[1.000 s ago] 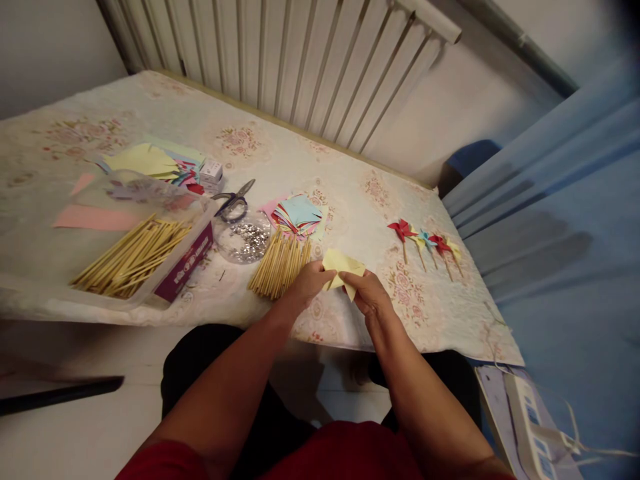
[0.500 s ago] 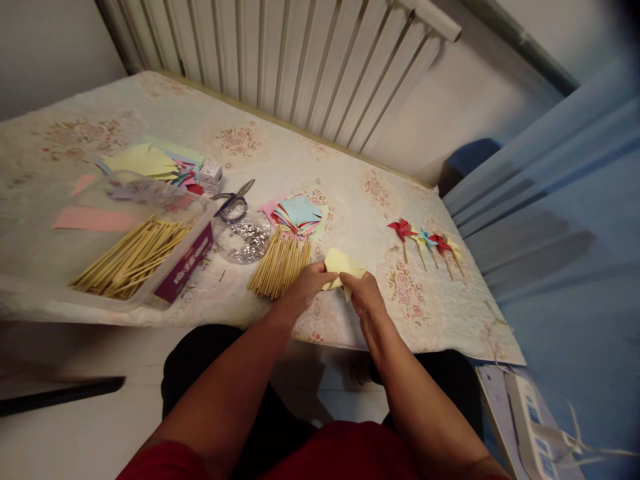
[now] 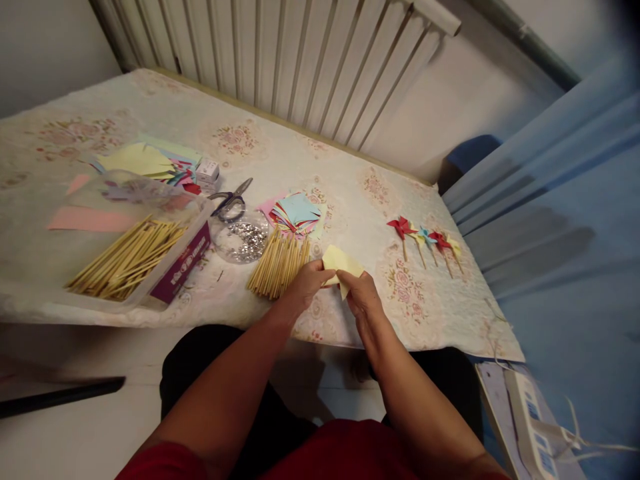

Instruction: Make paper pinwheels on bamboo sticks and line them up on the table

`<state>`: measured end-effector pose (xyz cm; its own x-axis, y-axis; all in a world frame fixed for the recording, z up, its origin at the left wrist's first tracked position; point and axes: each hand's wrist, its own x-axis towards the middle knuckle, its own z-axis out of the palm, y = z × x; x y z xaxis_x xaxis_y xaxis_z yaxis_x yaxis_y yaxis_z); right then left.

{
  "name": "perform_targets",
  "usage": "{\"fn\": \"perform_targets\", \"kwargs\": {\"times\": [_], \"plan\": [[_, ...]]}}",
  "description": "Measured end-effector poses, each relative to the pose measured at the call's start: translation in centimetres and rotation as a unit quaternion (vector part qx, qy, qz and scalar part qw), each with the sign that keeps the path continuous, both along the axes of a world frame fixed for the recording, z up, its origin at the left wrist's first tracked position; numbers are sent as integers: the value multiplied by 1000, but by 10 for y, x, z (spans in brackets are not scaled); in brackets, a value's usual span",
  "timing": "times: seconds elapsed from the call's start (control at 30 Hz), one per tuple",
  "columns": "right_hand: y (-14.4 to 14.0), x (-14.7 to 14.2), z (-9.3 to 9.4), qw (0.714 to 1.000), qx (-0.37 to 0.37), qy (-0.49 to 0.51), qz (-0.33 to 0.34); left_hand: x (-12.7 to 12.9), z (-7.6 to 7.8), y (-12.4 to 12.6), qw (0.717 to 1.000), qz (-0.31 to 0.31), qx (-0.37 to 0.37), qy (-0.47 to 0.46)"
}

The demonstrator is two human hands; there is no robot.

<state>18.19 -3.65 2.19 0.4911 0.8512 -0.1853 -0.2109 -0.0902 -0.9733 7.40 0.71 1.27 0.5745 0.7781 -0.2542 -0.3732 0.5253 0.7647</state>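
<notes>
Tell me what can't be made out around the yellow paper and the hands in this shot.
Head view only:
- Yellow paper: its lower part is hidden behind the left hand and right hand, so its folds are unclear.
- Fingertips of both hands: tucked behind the paper.
- Purple box: print too small to read.
- Clear bag: shiny contents too small to identify.
- Pinwheels: details too small.

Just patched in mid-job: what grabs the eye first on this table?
Front and centre, the left hand and right hand both pinch a yellow paper square above the table's near edge. Right of them, a row of finished paper pinwheels lies on the floral tablecloth. To the left sit a loose bundle of wooden sticks, a stack of coloured paper squares and a clear tray of more sticks.
</notes>
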Motion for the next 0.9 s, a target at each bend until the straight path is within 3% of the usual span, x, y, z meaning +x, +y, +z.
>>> {"fn": "perform_targets", "kwargs": {"times": [0.23,0.47,0.7,0.9], "plan": [[-12,7,-5,999,23,-37,-16,1,-7,3,1000,19,6,11],[-18,14,-9,985,40,-120,-119,-1,-3,0,999,28,-21,7],[-19,10,-6,970,36,-204,-124,-2,-5,2,999,26,-32,14],[-24,7,1,961,53,-264,-68,-2,-4,3,999,20,-10,33]]}}
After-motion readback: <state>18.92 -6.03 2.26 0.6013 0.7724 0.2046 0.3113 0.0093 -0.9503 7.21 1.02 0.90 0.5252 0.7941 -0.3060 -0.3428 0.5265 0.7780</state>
